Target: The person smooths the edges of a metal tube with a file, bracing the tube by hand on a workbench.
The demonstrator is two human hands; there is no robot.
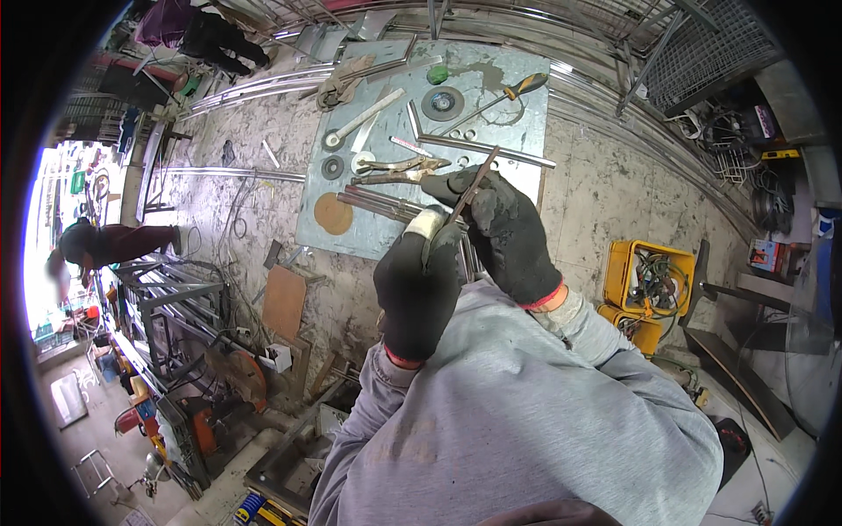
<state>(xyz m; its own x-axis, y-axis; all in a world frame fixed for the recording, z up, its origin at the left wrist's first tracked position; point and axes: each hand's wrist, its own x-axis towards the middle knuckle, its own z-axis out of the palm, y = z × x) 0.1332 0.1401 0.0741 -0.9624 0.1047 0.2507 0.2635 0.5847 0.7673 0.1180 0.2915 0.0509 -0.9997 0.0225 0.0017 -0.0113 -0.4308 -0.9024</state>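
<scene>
Both my hands wear black work gloves with red cuffs and meet in front of my chest, over the near edge of a metal-topped table [351, 241]. My left hand [419, 285], with a white patch at one fingertip, is closed around the lower end of a thin brown metal bar [484, 171]. My right hand [509, 228] pinches the same bar higher up; its tip slants up and to the right. Beyond my fingers lie rusty pliers [399, 169]. Several brown metal bars [373, 201] rest beside my left hand, partly hidden by it.
The table holds a grinding disc [443, 103], a yellow-handled screwdriver [526, 85], a brown round disc [333, 214], a rag [344, 83] and a green lump [437, 75]. Yellow crates [618, 272] stand right. Metal frames [171, 302] and another person [118, 245] are left.
</scene>
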